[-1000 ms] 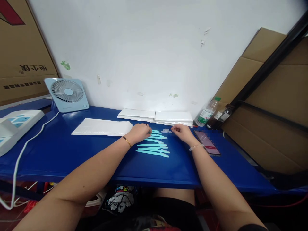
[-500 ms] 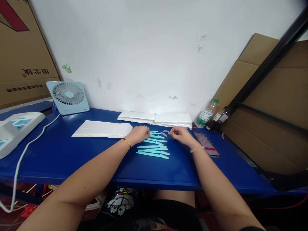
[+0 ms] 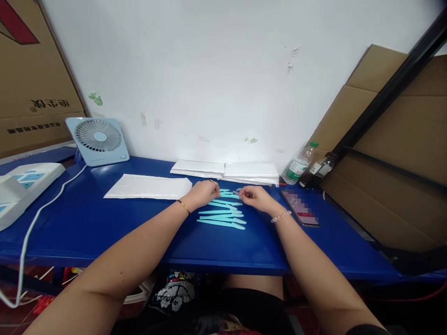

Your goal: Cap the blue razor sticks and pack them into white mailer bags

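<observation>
Two hands close in on a spread of turquoise eyebrow razors

Head view, the only one. The turquoise eyebrow razors, so named from their slim outline, lie roughly side by side on the blue table, between and in front of the hands, narrow ends to the left, paler ends to the right. Exact count unclear; the far ones are partly covered.

Left hand at the far left ends of the row: fingers curled, tips drawn together. Cannot tell whether they grip a razor. Right hand at the far right ends: thumb and fingers narrowed, tips right beside small clear pieces, cap-like perhaps. Whether one is pinched, cannot tell.

Handling, judged by eye: razors look light, stiff, thin plastic, apt to slide or roll on the smooth top. Best hold is mid-handle, thumb against forefinger, clear of the paler end in case of an edge. Clear pieces look tiny, light, fiddly; fingertips only, gently by the sides.

Around: white packet lying flat left of the left hand; white stacks along the wall; phone right of the right hand.
</observation>
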`<state>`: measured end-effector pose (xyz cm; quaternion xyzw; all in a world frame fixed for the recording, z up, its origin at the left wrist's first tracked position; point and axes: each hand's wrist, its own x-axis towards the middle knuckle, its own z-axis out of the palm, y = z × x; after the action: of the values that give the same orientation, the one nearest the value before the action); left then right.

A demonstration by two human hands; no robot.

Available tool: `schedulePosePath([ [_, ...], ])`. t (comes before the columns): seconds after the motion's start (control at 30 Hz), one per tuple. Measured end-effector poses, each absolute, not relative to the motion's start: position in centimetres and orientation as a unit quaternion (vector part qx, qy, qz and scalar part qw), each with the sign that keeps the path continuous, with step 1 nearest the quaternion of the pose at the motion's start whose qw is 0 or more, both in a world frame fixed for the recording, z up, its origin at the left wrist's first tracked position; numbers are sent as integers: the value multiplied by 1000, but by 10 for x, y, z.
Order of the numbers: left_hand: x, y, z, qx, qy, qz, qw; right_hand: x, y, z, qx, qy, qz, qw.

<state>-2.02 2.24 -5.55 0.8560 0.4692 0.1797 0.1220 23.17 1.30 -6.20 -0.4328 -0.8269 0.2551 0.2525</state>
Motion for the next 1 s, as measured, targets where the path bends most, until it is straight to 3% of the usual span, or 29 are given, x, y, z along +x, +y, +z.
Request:
schedulePosePath([
  [0.17,-21,21,-52,867,449,160,147,232,14,-63,-438,-829,258,232],
  [0.4,-23,31,-59,869,475,140,20,231,32,-75,-499,-829,83,240],
  [0.57,-20,32,-60,861,494,122,21,224,35,-78,-505,-840,13,198],
  [0.8,-20,29,-59,848,513,117,60,233,26,-71,-508,-824,141,207],
  [1.0,-19,29,-59,849,511,119,62,232,24,-68,-484,-842,126,201],
])
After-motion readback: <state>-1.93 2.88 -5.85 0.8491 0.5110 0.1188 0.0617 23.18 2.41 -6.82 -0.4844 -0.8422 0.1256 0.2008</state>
